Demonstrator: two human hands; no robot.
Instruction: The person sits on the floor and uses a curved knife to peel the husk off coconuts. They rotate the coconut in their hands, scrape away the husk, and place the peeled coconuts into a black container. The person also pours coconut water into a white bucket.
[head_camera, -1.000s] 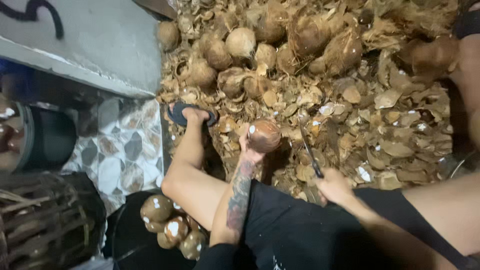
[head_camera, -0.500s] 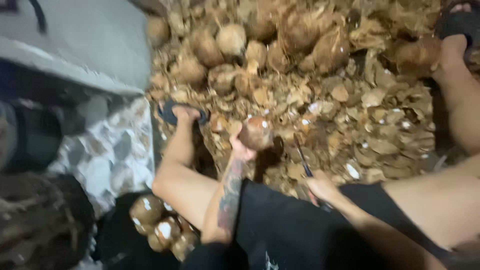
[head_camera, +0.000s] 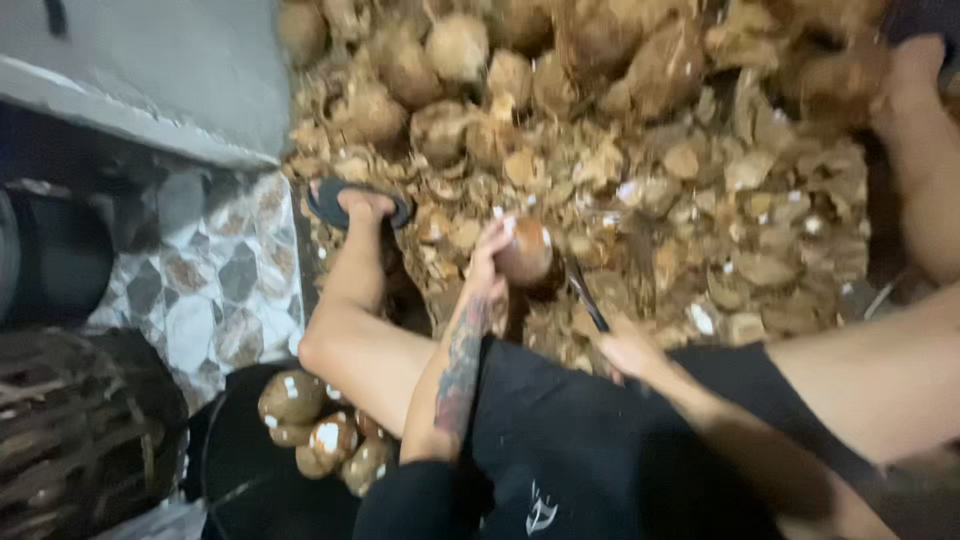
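My left hand (head_camera: 488, 262) grips a round brown coconut (head_camera: 528, 252) with a patch of white showing, held out over the husk pile in front of my knees. My right hand (head_camera: 628, 352) is closed on the handle of a dark-bladed knife (head_camera: 586, 298), whose blade slants up to the coconut's right side. My tattooed left forearm runs down to my black shorts. The view is blurred, so whether the blade touches the shell I cannot tell.
A heap of coconuts (head_camera: 460, 50) and broken husk pieces (head_camera: 700, 200) covers the ground ahead. A black tub (head_camera: 225, 450) with several peeled coconuts (head_camera: 320, 430) sits by my left leg. A sandalled foot (head_camera: 358, 205), a woven basket (head_camera: 70, 440) and patterned tiles (head_camera: 200, 290) lie left.
My right hand has brought the knife up from the husks to the coconut's right side. The left hand keeps holding the coconut. The camera has shifted closer and blurred.
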